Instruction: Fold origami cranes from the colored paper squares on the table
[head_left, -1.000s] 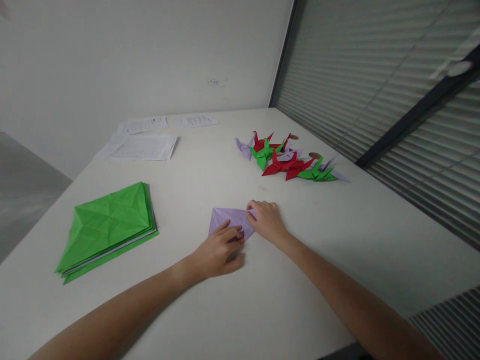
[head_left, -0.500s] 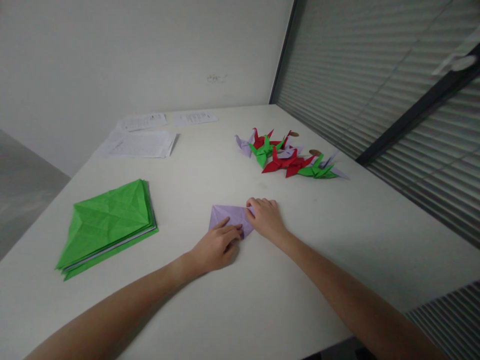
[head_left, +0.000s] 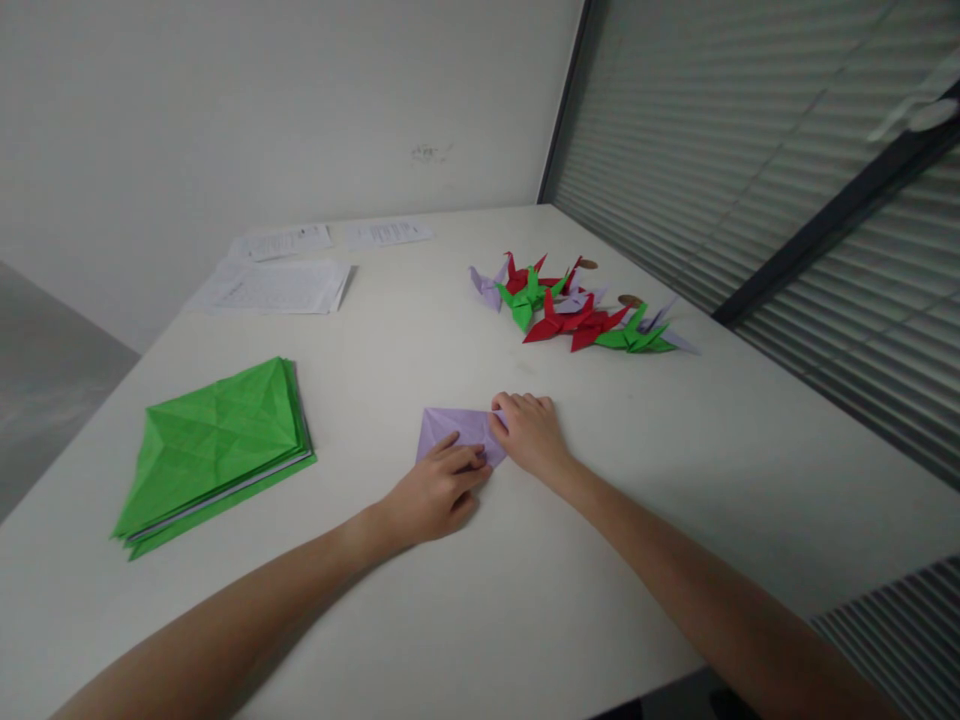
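Note:
A folded sheet of purple origami paper (head_left: 454, 423) lies on the white table in front of me, with crease lines across it. My left hand (head_left: 437, 488) rests on its lower part, fingers apart and pressing the paper down. At the sheet's right corner, my right hand (head_left: 531, 432) is closed, with thumb and fingers pinching the edge. Both hands hide parts of the paper, including its lower edge and right tip.
To the left is a stack of creased green paper (head_left: 217, 425). Finished paper cranes (head_left: 559, 322) in red, green and purple cluster at the back right. Printed sheets (head_left: 274, 287) lie at the back left. Window blinds (head_left: 750, 170) border the table's right side.
The left hand's fingers have shifted slightly on the paper, the thumb side reaching a little further right. My right hand keeps its pinch at the corner.

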